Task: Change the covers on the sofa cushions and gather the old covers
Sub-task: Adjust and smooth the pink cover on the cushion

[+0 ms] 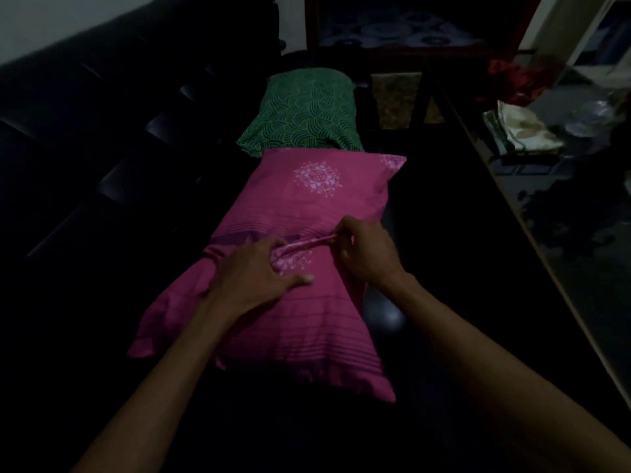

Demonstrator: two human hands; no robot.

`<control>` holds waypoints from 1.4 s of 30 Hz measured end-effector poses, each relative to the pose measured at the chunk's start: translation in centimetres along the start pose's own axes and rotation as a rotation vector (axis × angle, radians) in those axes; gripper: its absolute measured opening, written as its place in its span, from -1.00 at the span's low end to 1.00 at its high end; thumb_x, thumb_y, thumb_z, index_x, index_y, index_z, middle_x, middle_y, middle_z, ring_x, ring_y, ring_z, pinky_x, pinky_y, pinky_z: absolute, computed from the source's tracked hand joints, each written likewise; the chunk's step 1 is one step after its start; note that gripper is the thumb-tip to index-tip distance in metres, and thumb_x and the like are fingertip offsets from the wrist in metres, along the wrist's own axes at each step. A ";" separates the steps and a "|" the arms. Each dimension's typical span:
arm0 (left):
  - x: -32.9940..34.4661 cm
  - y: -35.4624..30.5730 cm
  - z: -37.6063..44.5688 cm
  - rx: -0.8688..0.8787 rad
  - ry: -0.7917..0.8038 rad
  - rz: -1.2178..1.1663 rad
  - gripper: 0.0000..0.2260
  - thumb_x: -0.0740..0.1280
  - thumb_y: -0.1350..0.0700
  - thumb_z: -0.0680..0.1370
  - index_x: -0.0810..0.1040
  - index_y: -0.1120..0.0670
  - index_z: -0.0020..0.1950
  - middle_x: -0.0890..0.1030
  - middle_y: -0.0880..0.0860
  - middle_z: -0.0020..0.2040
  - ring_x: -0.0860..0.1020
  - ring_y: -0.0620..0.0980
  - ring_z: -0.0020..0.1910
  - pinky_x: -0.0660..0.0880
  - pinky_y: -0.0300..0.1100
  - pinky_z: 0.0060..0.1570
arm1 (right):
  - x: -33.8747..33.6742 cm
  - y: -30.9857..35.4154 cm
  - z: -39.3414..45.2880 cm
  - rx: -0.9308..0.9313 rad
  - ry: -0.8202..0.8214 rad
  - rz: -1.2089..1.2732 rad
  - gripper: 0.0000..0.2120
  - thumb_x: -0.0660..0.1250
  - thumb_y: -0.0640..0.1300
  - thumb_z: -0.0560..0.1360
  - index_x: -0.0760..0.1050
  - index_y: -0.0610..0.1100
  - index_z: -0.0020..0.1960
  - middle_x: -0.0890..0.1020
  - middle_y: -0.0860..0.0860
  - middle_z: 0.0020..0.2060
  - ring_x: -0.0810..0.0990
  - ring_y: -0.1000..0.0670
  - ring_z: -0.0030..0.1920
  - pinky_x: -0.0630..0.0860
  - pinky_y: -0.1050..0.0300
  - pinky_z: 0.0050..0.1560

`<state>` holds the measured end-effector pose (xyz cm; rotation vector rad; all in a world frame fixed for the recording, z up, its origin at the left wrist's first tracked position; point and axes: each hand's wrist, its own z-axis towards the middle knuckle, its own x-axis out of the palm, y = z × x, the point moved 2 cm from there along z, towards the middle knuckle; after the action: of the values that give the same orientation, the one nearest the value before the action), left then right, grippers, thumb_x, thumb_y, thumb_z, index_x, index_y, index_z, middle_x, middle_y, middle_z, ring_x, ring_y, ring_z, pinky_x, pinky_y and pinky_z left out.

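Where both forearms enter from the lower edge, we see the pink cushion (290,302) lying lengthwise on the dark sofa (102,148), directly before the person. Our left hand (252,274) rests on its pink cover (307,192), fingers (273,249) curled into a rolled fold of fabric at mid-cushion, thumb flat on the cloth. Our right hand (367,250) pinches the other end of that same fold, fingers clamped on it. Beyond, touching the pink cushion's far end, lies a green patterned cushion (304,114). At right, a worktop (563,186) carries indistinct clutter.
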<state>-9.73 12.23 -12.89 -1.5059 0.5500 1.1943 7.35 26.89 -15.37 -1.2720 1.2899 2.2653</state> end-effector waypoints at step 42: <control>7.3 5.2 -15.6 -0.096 -0.495 -0.349 -0.95 0.37 0.22 0.56 0.61 0.15 -0.09 0.63 -0.09 -0.13 0.55 -0.32 -0.09 0.40 -0.46 -0.11 | 4.3 1.1 -10.4 0.011 -0.180 0.365 -0.94 0.55 -0.04 0.44 0.68 0.03 -0.17 0.63 0.11 -0.28 0.59 0.12 -0.27 0.54 0.05 -0.19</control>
<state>-5.22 -1.86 -23.16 -1.2535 -0.1001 1.2643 10.07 17.13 -20.50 -0.8588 1.5669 2.5372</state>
